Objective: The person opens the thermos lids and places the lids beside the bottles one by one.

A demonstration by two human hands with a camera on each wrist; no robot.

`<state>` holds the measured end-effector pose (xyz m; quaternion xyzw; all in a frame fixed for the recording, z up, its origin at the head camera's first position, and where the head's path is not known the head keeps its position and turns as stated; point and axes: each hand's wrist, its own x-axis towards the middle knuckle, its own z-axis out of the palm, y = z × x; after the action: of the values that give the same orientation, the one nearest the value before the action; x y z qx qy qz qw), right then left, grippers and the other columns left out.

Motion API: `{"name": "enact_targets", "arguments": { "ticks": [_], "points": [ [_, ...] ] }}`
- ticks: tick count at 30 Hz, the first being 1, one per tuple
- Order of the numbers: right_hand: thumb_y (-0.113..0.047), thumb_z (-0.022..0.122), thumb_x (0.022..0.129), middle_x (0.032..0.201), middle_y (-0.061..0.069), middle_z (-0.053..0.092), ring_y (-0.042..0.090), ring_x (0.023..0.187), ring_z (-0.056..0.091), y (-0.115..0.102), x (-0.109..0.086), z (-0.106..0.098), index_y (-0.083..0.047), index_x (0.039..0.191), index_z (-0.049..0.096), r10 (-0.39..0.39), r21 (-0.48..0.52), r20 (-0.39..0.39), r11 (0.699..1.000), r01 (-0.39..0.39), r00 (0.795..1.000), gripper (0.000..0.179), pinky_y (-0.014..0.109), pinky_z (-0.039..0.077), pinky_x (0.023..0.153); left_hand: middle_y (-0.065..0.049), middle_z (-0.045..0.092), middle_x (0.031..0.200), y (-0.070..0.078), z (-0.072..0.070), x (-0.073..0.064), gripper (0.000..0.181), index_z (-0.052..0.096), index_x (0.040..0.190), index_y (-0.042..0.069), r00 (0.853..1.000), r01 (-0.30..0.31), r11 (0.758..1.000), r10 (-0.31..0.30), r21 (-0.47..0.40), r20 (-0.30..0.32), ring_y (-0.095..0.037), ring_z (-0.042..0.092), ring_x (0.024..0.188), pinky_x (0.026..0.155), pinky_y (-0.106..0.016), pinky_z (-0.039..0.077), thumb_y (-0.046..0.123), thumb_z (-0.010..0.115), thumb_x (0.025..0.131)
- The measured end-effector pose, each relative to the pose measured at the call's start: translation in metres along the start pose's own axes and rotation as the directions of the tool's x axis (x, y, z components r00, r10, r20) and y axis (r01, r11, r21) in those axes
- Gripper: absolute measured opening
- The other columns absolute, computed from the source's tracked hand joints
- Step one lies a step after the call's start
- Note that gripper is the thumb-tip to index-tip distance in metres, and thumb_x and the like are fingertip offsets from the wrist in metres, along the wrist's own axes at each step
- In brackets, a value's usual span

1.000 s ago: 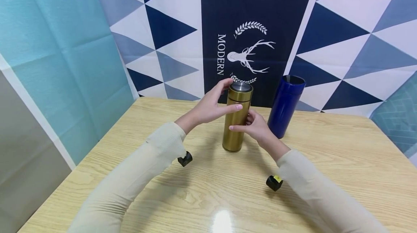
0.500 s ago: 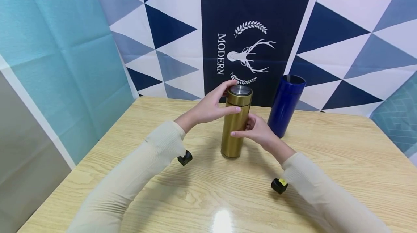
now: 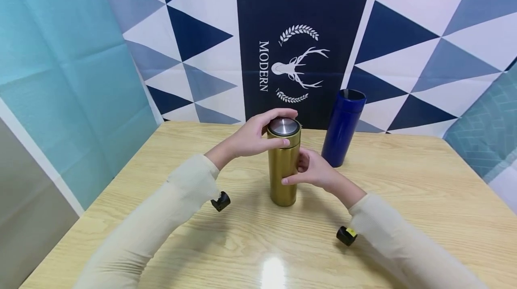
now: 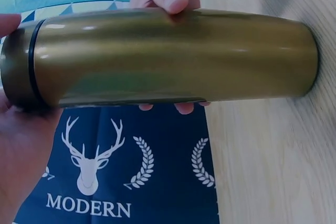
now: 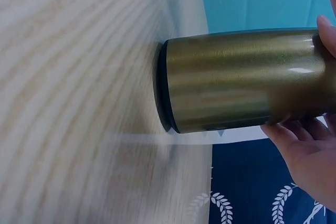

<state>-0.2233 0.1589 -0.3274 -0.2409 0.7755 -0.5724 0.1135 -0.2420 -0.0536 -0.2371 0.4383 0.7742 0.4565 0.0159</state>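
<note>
A gold thermos flask [image 3: 282, 170] stands upright on the wooden table, with a steel-topped lid [image 3: 284, 126] in place. My left hand [image 3: 250, 136] reaches from the left and grips the lid, thumb in front and fingers behind. Lower down, my right hand [image 3: 319, 171] grips the body from the right, its thumb across the front. In the left wrist view the flask body [image 4: 173, 59] lies sideways across the frame, with a dark seam below the lid. The right wrist view shows the dark base of the flask [image 5: 226, 85] at the tabletop.
Behind and to the right stands a blue bottle [image 3: 343, 129] with an open top. The wooden table [image 3: 242, 244] backs onto a patterned cloth [image 3: 210, 55] with a deer print. A small black device shows under each wrist.
Both hands have brought the gold thermos flask nearer to me along the table. The head view has shifted a little to the right. The blue bottle has stayed in place.
</note>
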Motion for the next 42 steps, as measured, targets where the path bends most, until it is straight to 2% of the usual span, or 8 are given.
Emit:
{"name": "enact_targets", "arguments": {
  "ticks": [6,9,17,23,26,32,36,42],
  "points": [
    [-0.007,0.083,0.071,0.123,0.018,0.062,0.005,0.101,0.065,0.000,-0.006,0.004,0.000,0.133,0.043,-0.009,0.004,0.062,1.000,0.009,0.998,0.074,0.022,0.054,0.087,-0.008,0.055,0.137,-0.001,0.000,-0.003,0.056,0.048,0.138,0.007,0.998,-0.006,0.991,0.014,-0.130,0.063,-0.016,0.057,0.117,0.100,-0.029,0.050,0.009,0.067,0.085],
    [-0.006,0.082,0.072,0.123,0.017,0.062,0.006,0.102,0.065,0.000,-0.008,0.004,0.001,0.134,0.042,-0.045,0.017,0.109,0.999,0.044,0.993,0.075,0.023,0.054,0.089,-0.007,0.057,0.134,0.001,-0.001,-0.004,0.055,0.050,0.136,0.009,0.996,-0.003,0.990,0.016,-0.143,0.091,-0.014,0.058,0.114,0.099,-0.029,0.051,0.009,0.069,0.084],
    [-0.004,0.079,0.076,0.123,-0.005,0.059,0.004,0.109,0.061,0.000,-0.008,-0.002,0.002,0.136,0.038,-0.124,0.009,0.183,0.992,0.124,0.975,0.073,0.022,0.051,0.094,-0.010,0.060,0.131,0.003,-0.005,0.001,0.057,0.053,0.133,0.007,0.992,-0.001,0.986,0.023,-0.170,0.127,-0.014,0.060,0.111,0.097,-0.030,0.052,0.005,0.074,0.080],
    [-0.011,0.079,0.077,0.123,0.008,0.060,0.001,0.106,0.061,-0.003,-0.007,-0.002,0.006,0.132,0.042,-0.110,-0.029,0.157,0.993,0.116,0.981,0.069,0.019,0.049,0.094,-0.013,0.056,0.137,-0.003,-0.009,0.006,0.066,0.049,0.136,0.002,0.980,-0.008,0.972,0.055,-0.236,0.194,-0.016,0.058,0.118,0.102,-0.032,0.049,-0.001,0.076,0.076],
    [-0.013,0.080,0.077,0.121,0.007,0.061,0.001,0.105,0.061,-0.002,-0.005,0.001,0.006,0.132,0.041,-0.085,-0.003,0.147,0.996,0.087,0.985,0.071,0.019,0.050,0.093,-0.015,0.054,0.140,-0.009,-0.011,0.008,0.070,0.047,0.137,0.000,0.969,-0.020,0.959,0.089,-0.283,0.232,-0.017,0.057,0.121,0.105,-0.034,0.048,0.000,0.077,0.074],
    [-0.012,0.081,0.076,0.126,0.018,0.062,0.001,0.107,0.062,0.002,-0.003,0.008,0.005,0.133,0.043,-0.100,0.016,0.148,0.995,0.098,0.984,0.071,0.020,0.050,0.094,-0.016,0.053,0.141,-0.019,-0.015,0.011,0.076,0.046,0.137,-0.003,0.951,0.009,0.919,0.114,-0.395,0.287,-0.019,0.057,0.122,0.107,-0.038,0.046,0.013,0.082,0.073],
    [-0.008,0.079,0.076,0.126,0.024,0.061,0.001,0.105,0.063,0.002,-0.002,0.011,0.002,0.130,0.048,-0.121,-0.016,0.131,0.992,0.125,0.984,0.063,0.021,0.052,0.092,-0.014,0.056,0.138,-0.021,-0.016,0.012,0.076,0.048,0.136,-0.002,0.950,0.032,0.911,0.100,-0.412,0.296,-0.018,0.059,0.118,0.105,-0.039,0.047,0.020,0.084,0.072],
    [-0.008,0.080,0.074,0.112,0.017,0.067,0.003,0.095,0.065,0.002,-0.003,0.012,0.004,0.122,0.052,-0.094,-0.049,0.087,0.994,0.099,0.992,0.057,0.021,0.054,0.085,-0.013,0.056,0.138,-0.023,-0.013,0.013,0.072,0.049,0.135,-0.002,0.954,0.050,0.903,0.083,-0.427,0.288,-0.020,0.059,0.118,0.105,-0.039,0.047,0.014,0.083,0.073]
  ]
}}
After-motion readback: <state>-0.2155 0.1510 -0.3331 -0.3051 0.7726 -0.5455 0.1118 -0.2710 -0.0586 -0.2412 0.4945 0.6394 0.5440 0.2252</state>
